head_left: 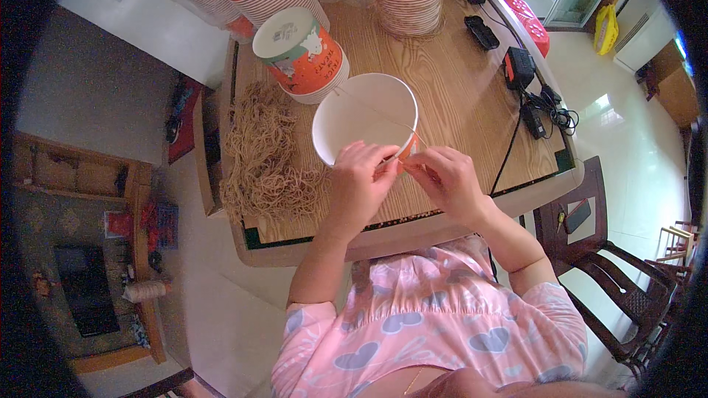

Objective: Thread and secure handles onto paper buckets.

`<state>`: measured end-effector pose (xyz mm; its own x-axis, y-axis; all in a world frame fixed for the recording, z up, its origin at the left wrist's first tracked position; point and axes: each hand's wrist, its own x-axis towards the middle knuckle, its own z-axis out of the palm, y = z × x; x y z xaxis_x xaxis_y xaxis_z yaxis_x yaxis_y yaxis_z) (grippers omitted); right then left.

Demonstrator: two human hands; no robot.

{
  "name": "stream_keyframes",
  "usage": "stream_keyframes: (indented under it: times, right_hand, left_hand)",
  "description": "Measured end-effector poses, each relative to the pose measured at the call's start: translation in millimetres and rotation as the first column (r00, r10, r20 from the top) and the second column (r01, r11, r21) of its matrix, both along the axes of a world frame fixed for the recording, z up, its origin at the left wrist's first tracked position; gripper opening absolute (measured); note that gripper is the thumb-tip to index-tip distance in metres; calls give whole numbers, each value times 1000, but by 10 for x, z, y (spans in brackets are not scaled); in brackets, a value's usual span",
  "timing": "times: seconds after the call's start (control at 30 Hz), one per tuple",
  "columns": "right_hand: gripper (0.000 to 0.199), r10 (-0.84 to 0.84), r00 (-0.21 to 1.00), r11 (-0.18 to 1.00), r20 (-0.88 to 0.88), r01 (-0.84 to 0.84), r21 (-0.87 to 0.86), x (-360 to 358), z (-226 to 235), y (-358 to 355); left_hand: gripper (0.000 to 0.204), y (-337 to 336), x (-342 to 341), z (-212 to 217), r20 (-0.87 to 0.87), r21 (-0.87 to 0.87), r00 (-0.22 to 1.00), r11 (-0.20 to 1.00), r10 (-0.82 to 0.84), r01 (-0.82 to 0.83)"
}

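Observation:
A white-lined paper bucket [361, 114] with an orange outside lies tilted on the table, its mouth toward me. A thin tan cord [380, 112] runs across its mouth from the far rim to the near right rim. My left hand [365, 180] is closed on the near rim, its fingertips close to the cord. Beside it my right hand [451, 180] pinches the cord close to the rim. The two hands' fingertips nearly meet, and what lies between them is partly hidden. A tangled heap of tan cords [269, 155] lies left of the bucket.
Behind the bucket stand a short stack of orange-and-green paper buckets [306, 59] and taller stacks [405, 0]. A black charger [520, 66], a black adapter [532, 118] and coiled cables lie along the table's right side. A dark wooden chair [590, 243] stands at the right.

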<state>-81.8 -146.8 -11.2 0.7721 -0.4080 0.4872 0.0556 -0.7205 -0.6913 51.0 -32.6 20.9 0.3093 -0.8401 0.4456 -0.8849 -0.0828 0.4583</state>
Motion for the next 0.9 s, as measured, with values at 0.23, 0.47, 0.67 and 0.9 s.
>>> stream_keyframes:
  times: [0.23,0.47,0.67,0.9]
  right_hand:
    - [16,-16,1000,1000,-8,16,20,178,-232,-58]
    - [7,13,999,800,36,-32,599,301,-526,-15]
    - [10,-10,999,862,31,-7,508,260,-533,-12]
    - [9,-87,994,985,67,76,154,179,-345,-19]
  left_hand:
    - [31,44,-1,-44,-158,156,986,987,60,-35]
    - [29,-39,14,-155,-200,161,972,982,126,-94]
    - [17,-96,14,-137,-71,172,995,983,73,-60]
    - [12,-153,-35,-84,35,183,993,976,111,-115]
